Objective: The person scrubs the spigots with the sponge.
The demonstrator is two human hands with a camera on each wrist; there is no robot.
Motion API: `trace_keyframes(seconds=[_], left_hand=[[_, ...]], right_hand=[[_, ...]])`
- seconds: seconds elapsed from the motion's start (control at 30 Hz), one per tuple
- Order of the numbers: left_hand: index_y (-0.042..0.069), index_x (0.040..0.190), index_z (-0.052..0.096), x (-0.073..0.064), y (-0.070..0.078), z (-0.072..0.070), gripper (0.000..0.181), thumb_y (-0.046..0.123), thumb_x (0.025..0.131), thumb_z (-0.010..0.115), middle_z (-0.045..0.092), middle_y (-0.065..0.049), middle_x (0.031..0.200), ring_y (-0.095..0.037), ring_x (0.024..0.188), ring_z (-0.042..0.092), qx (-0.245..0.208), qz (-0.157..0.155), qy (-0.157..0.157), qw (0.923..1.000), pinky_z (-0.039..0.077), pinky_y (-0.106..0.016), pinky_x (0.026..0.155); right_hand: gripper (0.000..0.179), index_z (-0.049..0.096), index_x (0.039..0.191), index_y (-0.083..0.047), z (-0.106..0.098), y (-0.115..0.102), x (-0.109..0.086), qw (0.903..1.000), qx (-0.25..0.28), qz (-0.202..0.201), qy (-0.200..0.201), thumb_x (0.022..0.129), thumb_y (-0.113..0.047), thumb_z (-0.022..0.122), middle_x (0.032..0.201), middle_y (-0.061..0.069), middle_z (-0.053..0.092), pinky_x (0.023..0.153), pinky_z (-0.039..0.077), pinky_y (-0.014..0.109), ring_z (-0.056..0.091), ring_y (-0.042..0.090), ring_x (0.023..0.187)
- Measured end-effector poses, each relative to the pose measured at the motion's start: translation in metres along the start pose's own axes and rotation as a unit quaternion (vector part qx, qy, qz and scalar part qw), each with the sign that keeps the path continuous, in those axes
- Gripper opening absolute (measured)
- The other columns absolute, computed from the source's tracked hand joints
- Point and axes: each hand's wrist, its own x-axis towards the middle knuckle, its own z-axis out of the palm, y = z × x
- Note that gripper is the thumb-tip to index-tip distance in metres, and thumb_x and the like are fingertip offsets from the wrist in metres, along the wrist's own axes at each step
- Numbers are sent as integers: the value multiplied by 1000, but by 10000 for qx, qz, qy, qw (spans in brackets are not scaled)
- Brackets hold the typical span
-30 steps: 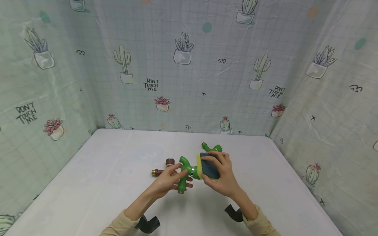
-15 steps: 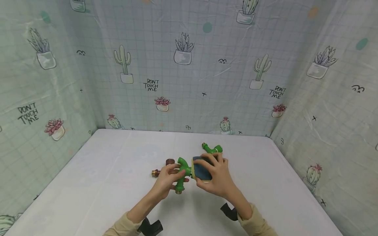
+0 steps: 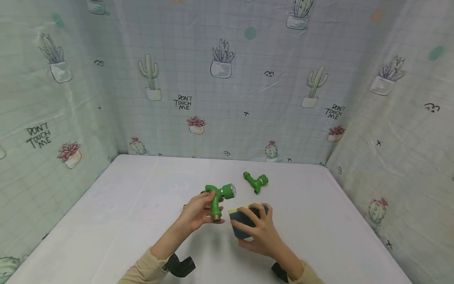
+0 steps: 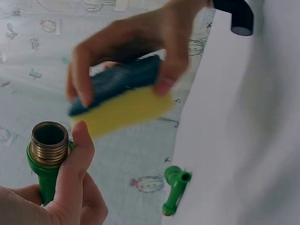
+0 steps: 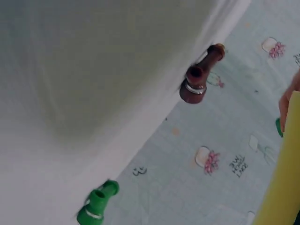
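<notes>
My left hand (image 3: 196,213) grips a green tap (image 3: 215,203) by its body above the table. The tap's round capped end points right, its brass threaded end downward. In the left wrist view, the thumb lies beside those brass threads (image 4: 49,152). My right hand (image 3: 260,234) holds a sponge (image 3: 238,225), yellow with a dark blue scouring side, fingers spread over the dark side. Sponge and tap are apart in the head view, the sponge lower right of the tap. At the right wrist view's edge, the sponge's yellow side (image 5: 281,173) shows large.
Another green tap (image 3: 256,183) lies farther back on the white table (image 3: 152,185). A brown tap (image 5: 208,62) lies on the table too, mostly hidden behind my left hand in the head view. Black curved pieces (image 3: 181,267) sit by both sleeves. Printed cloth walls (image 3: 227,102) surround the table.
The sponge has come away from the tap's capped end and moved down with my right hand. My left hand has raised and turned the tap, so its capped end faces more upward.
</notes>
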Motion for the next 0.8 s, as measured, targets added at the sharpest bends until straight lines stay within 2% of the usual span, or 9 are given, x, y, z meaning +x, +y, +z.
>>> trace_keyframes(seconds=[0.07,0.17,0.27,0.4,0.5,0.63,0.8], left_hand=[[-5,129,33,1,-1,0,54,33,92,46,45,-21,111,-26,95,53,35,-89,43,9999,52,-52,73],[-4,127,36,1,-5,2,53,34,92,47,45,-18,106,-25,90,54,18,-311,4,9995,52,-53,74],[-4,126,38,1,-9,5,53,34,91,49,47,-16,105,-21,83,54,-40,-467,-124,9988,51,-52,75],[-5,127,40,-1,-11,7,53,32,91,49,52,-13,102,-16,77,56,-19,-561,-255,9981,53,-48,75],[-5,127,39,-3,-11,6,52,31,92,48,54,-12,102,-13,75,57,60,-647,-317,9974,55,-44,73],[-5,128,38,-4,-12,5,52,32,92,47,55,-11,104,-12,75,56,129,-717,-422,9964,56,-40,71],[-6,130,36,-4,-15,3,57,36,92,46,55,-12,107,-10,75,57,246,-682,-451,9963,56,-36,69]], right_hand=[[39,59,109,-28,-4,6,2,9995,-10,-178,270,72,-42,63,114,8,53,77,26,52,37,30,99],[33,60,110,-27,-8,13,12,9975,-60,-395,586,84,-44,49,115,10,53,78,26,55,37,32,100],[33,58,111,-27,-8,19,20,9962,-202,-590,615,85,-45,48,116,9,52,78,26,56,37,31,101],[32,58,108,-28,-5,25,20,9946,-254,-693,733,85,-47,48,114,9,52,77,26,54,37,30,99],[32,59,104,-27,-3,31,14,9946,-89,-603,838,84,-48,47,111,10,52,77,27,54,37,31,99],[31,61,102,-26,-2,37,8,9961,363,-311,742,79,-44,51,111,11,52,78,29,52,37,32,100],[34,61,104,-22,0,47,3,9936,859,294,667,77,-42,52,112,13,52,77,30,51,35,33,101]])
